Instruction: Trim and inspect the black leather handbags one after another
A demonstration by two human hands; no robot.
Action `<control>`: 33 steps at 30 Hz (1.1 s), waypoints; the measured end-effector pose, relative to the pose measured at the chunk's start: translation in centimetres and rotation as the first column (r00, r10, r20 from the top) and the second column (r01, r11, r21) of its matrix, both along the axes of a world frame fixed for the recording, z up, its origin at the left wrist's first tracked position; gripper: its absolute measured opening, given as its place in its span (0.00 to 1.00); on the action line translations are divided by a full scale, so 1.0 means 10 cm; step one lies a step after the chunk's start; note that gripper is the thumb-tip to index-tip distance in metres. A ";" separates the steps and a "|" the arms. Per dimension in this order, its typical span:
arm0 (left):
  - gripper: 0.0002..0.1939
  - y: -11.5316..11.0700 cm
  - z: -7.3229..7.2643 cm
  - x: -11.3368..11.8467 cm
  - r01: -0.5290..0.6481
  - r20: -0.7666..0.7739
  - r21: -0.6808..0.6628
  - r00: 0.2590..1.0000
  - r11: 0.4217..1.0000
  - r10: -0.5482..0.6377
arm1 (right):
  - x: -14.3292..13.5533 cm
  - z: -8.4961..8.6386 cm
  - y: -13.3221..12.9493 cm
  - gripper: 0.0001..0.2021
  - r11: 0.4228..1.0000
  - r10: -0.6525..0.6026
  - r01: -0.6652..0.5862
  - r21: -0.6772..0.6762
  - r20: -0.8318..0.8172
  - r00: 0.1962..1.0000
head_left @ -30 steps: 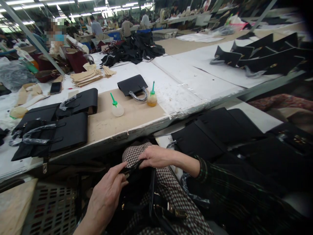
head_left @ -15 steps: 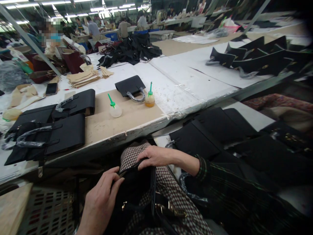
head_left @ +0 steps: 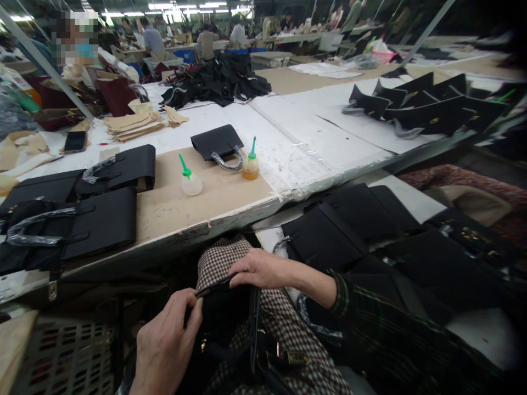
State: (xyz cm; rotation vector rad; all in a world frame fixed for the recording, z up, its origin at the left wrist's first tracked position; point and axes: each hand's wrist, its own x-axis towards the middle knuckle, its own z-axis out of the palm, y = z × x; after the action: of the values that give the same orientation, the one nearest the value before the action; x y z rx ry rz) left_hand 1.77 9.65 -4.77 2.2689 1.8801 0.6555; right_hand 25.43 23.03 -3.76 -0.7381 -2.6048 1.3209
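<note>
A black bag (head_left: pixel 230 312) with gold-coloured metal fittings rests on the checkered cloth (head_left: pixel 224 255) over my lap. My left hand (head_left: pixel 168 334) pinches the left end of the bag's top edge between thumb and fingers. Farther right along that same edge, my right hand (head_left: pixel 257 269) grips it, thumb below and fingers above. The edge runs taut between the two hands. Dark straps hang below my right hand, and the bag's lower part is lost in shadow.
On the worktable (head_left: pixel 197 211) stand a clear bottle (head_left: pixel 191 184), an amber bottle (head_left: pixel 250 167) and a small black bag (head_left: pixel 218 141). Black bags (head_left: pixel 107 219) lie at left, more black pieces (head_left: pixel 329 236) at right. A plastic crate (head_left: pixel 69 351) is lower left. People work far behind.
The view has shifted slightly, so the table items sit a little farther left. Both hands keep their hold on the bag's edge, my left hand slightly lower in the picture.
</note>
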 end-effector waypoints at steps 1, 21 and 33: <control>0.08 0.01 -0.01 0.00 -0.004 0.013 -0.001 1.000 1.000 0.004 | 0.00 0.00 -0.01 0.12 1.000 -0.007 0.007 0.001 0.000 1.000; 0.15 -0.08 0.14 0.11 -0.086 0.346 -0.136 0.929 0.987 0.128 | -0.07 0.14 0.08 0.18 0.955 0.164 -0.176 -0.239 -0.070 0.984; 0.14 -0.15 0.13 0.06 -0.079 0.413 -0.199 0.897 0.977 0.157 | -0.52 0.10 0.13 0.13 0.942 0.334 -0.334 0.005 -0.001 0.942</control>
State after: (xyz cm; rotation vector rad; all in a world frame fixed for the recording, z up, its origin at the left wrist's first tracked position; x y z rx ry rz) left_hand 2.37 8.19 -3.43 1.7349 1.7830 0.8789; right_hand 20.18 24.37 -2.80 -0.2974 -2.8214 1.3919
